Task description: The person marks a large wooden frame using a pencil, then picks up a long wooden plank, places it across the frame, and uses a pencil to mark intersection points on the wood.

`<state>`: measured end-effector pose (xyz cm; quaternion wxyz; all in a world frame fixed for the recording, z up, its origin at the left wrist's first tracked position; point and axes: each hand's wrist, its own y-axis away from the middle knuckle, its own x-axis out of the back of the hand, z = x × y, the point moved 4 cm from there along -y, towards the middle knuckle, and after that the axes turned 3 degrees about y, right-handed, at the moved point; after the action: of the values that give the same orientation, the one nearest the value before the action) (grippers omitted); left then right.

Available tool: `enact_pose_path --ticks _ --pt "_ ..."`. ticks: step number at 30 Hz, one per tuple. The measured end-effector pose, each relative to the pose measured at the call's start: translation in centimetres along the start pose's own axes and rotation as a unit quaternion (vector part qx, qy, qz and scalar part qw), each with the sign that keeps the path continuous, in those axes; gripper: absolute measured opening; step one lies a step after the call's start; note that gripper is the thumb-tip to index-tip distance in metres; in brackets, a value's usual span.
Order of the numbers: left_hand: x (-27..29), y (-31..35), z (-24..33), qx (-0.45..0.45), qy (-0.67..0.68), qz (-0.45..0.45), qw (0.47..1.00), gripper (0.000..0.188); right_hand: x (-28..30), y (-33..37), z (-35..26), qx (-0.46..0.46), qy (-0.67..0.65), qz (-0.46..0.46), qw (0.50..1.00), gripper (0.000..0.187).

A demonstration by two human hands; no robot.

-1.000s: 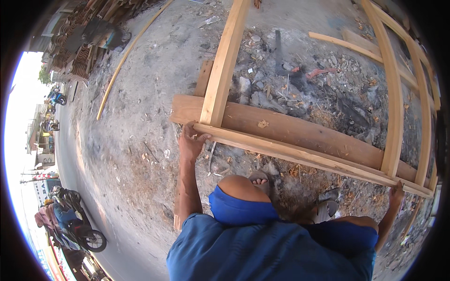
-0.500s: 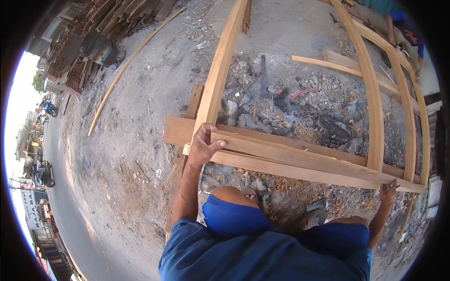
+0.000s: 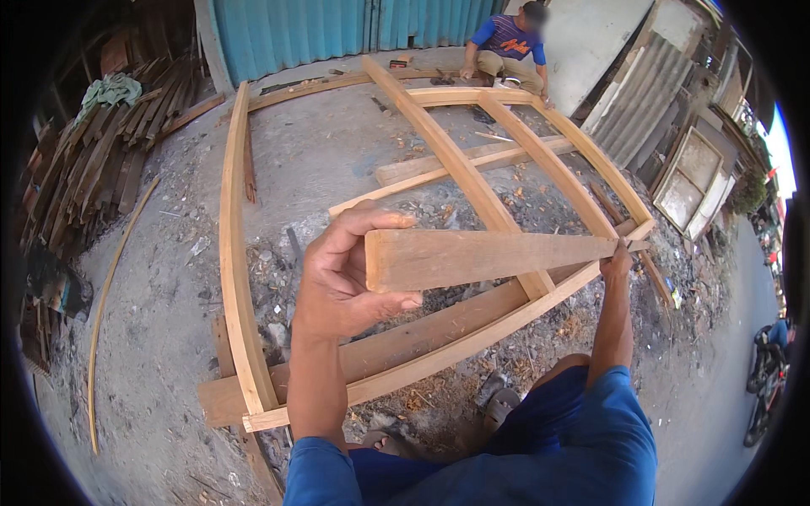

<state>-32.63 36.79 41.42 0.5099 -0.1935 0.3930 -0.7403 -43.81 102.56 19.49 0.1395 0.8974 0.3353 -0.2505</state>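
A planed wooden plank [image 3: 489, 257] is held up across me, above a wooden frame lying on the ground. My left hand [image 3: 329, 274] grips its near end, fingers over the top edge and thumb under the lower edge. At the plank's far right end, my right hand [image 3: 617, 260] is closed around it, the fingers partly hidden. Below runs the frame's front beam [image 3: 439, 363], with a wider brown board [image 3: 422, 333] lying beside it. Several lighter beams reach away from me, among them a left beam [image 3: 234, 253] and a middle beam [image 3: 456, 160].
Another person [image 3: 510, 51] crouches at the frame's far right corner. Stacked old timber [image 3: 126, 126] lies at the left, near a thin strip [image 3: 110, 295] on the ground. Behind is a blue corrugated wall [image 3: 295, 34]. Panels [image 3: 692, 181] lean at the right, beside a road.
The plank has been raised off the front beam toward me, both hands still on it. My view has swung right and up, bringing the other person and the blue wall into sight.
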Motion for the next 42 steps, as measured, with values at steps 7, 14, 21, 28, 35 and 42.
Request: enact_pose_path --ticks 7,14,21,28,35,42 --pt "2.8 2.6 -1.0 -0.04 -0.075 0.087 0.993 0.081 0.3 3.0 1.1 -0.033 0.005 0.025 0.999 0.017" --pt "7.3 2.5 -3.2 -0.004 -0.058 0.12 0.991 0.072 -3.3 7.8 1.0 -0.092 0.094 0.03 0.991 0.013" --pt "8.2 3.0 -4.6 0.022 -0.02 0.144 0.989 0.066 -3.3 7.3 0.7 -0.071 0.09 0.058 0.992 0.009" --pt "8.0 2.7 -3.3 0.025 -0.091 0.158 0.983 0.079 -3.5 7.3 0.9 -0.08 0.092 0.043 0.992 0.012" --pt "8.9 3.2 -3.2 0.079 -0.08 0.128 0.985 0.088 -2.8 6.2 1.9 -0.099 0.099 0.027 0.99 0.019" --pt "9.4 4.3 -1.8 0.084 -0.055 -0.052 0.994 0.064 -4.4 7.7 3.5 -0.131 0.092 0.058 0.985 0.025"
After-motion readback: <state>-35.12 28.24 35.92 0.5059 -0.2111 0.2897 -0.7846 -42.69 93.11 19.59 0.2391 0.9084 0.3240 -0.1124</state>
